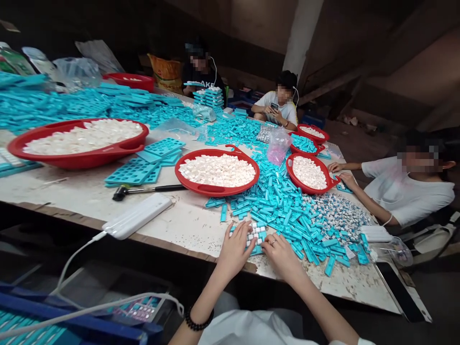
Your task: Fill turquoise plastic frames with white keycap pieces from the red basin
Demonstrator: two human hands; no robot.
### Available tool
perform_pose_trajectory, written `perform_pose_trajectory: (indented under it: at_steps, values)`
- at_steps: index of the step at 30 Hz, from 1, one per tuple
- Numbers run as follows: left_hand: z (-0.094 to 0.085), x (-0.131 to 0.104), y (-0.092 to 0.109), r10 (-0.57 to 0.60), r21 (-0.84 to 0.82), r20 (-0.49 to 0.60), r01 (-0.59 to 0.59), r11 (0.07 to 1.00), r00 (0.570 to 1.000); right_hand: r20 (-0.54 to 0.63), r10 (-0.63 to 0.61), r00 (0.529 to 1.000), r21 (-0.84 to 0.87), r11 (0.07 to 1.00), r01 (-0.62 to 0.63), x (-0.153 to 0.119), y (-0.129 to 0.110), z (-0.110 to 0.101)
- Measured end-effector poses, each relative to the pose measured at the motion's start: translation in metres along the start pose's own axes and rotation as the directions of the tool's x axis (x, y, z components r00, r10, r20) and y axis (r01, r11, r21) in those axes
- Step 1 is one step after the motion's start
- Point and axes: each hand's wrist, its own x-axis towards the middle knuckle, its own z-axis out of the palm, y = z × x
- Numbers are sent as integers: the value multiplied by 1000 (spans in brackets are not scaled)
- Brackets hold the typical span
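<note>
A small turquoise tray (257, 250) lies at the table's near edge with white square caps (256, 230) set in it in rows. My left hand (235, 244) grips the tray's left side, its fingers curled over the top and its thumb by the caps. At the right side, my right hand (282, 254), with a ring on one finger, holds the tray's edge with bent fingers. Its fingertips are partly hidden. Just beyond both hands spreads a heap of loose turquoise strips (280, 196).
Red baskets of white caps (204, 190) stand beyond my hands. A hammer (151, 189), a white power bank (138, 218) with a cable, and stacked turquoise trays (132, 175) are left. A phone (398, 290) lies right. A co-worker (406, 187) sits right; two people sit farther back.
</note>
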Motion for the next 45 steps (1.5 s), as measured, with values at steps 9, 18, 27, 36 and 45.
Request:
perform_pose_trajectory:
  at_steps: [9, 18, 27, 36, 45]
  values:
    - [6, -1, -4, 32, -14, -34, -33, 999, 999, 82, 161, 984, 190, 966, -174, 3, -5, -5]
    - [-1, 0, -1, 17, -28, 19, -16, 999, 1000, 26, 432, 902, 645, 681, -345, -17, -7, 12]
    - [-1, 2, -3, 43, -48, 30, -41, 998, 999, 28, 394, 919, 664, 680, -312, -16, -6, 4]
    - [-7, 4, 0, 4, -106, 26, -1, 994, 1000, -313, 692, 651, 682, 641, -353, -51, -4, 3]
    - [-8, 4, 1, 7, -97, 67, -1, 995, 998, -418, 779, 468, 532, 627, -569, -112, 56, -14]
